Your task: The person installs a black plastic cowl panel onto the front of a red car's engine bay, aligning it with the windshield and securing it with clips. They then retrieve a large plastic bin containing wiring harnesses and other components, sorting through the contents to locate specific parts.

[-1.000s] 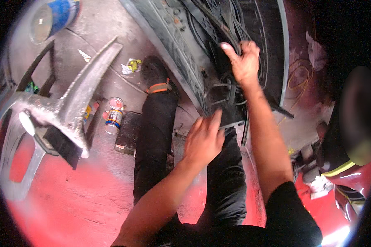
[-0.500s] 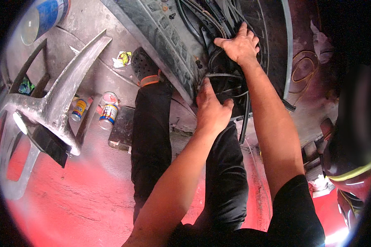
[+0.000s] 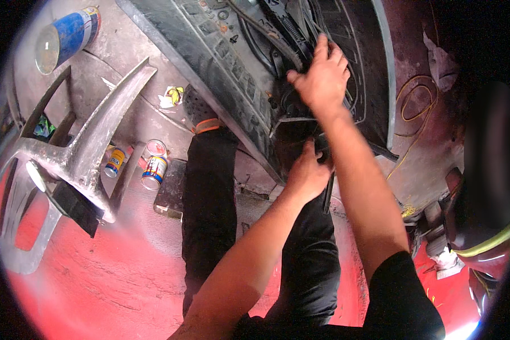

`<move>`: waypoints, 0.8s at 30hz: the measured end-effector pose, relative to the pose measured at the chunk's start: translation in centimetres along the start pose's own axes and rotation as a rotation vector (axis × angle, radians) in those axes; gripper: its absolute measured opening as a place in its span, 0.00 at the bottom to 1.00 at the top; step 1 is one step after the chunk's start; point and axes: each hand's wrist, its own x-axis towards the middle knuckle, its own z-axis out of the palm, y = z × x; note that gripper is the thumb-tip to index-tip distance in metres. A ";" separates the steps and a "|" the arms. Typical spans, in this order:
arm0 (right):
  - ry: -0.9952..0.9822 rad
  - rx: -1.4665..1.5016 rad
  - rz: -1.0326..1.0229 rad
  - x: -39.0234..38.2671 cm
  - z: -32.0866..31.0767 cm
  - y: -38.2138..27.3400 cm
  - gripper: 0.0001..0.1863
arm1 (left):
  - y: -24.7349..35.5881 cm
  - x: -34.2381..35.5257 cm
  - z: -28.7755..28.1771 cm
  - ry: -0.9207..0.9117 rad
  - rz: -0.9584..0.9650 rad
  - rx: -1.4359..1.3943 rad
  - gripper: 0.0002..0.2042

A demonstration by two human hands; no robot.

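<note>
Head: cables (image 3: pixel 310 22) under right grip (image 3: pixel 324 82); left grip (image 3: pixel 310 175) perhaps touching strip (image 3: pixel 327 197)

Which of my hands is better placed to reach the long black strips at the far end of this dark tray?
Probably your right. The right hand is spread close to those long black strips, while the left hand is farther back, at the near end of the dark tray.

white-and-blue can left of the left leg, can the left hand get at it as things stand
Probably not without shifting: the left hand is at the lower end of the dark molded panel, and the left leg stands between that hand and the white-and-blue can.
</note>
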 end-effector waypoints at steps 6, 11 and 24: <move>-0.293 -0.324 -0.943 -5.3 5.1 -2.0 0.18 | -0.7 -2.6 -0.1 -0.132 0.092 0.496 0.29; -0.545 -0.605 -0.822 -3.0 7.3 3.2 0.13 | 0.8 -3.9 -0.1 -0.090 0.122 0.442 0.23; -0.460 -0.335 -0.656 -5.5 12.8 1.4 0.11 | -0.2 -5.4 -2.1 -0.088 0.208 0.599 0.17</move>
